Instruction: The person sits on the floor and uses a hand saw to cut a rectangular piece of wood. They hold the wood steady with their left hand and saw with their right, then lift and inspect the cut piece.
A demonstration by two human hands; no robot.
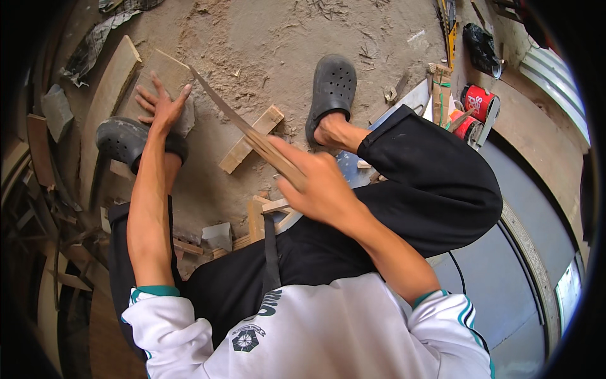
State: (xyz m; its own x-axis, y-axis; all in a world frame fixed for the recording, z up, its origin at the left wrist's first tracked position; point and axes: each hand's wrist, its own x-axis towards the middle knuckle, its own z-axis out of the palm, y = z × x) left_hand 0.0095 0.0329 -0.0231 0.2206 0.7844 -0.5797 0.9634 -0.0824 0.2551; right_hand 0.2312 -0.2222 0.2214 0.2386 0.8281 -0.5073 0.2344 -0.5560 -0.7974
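Note:
My left hand (161, 108) rests with spread fingers on a flat wooden board (165, 68) at the upper left. A dark clog (123, 140) on my left foot is by the board's near end. My right hand (319, 189) is closed around the wooden handle of a machete (222, 106), a long narrow blade seen nearly edge-on. Its tip points up and left, close to the board's right corner in the picture; whether it touches I cannot tell. Under the blade, a short wood block (252, 140) lies on the ground.
A longer curved-looking plank (107, 104) lies left of the board. Scrap wood (47, 252) is heaped along the left side. Red cans (478, 104), a black plastic bag (481, 50) and a yellow level-like tool (451, 31) are at the right. My other clog (332, 88) stands on the dirt floor.

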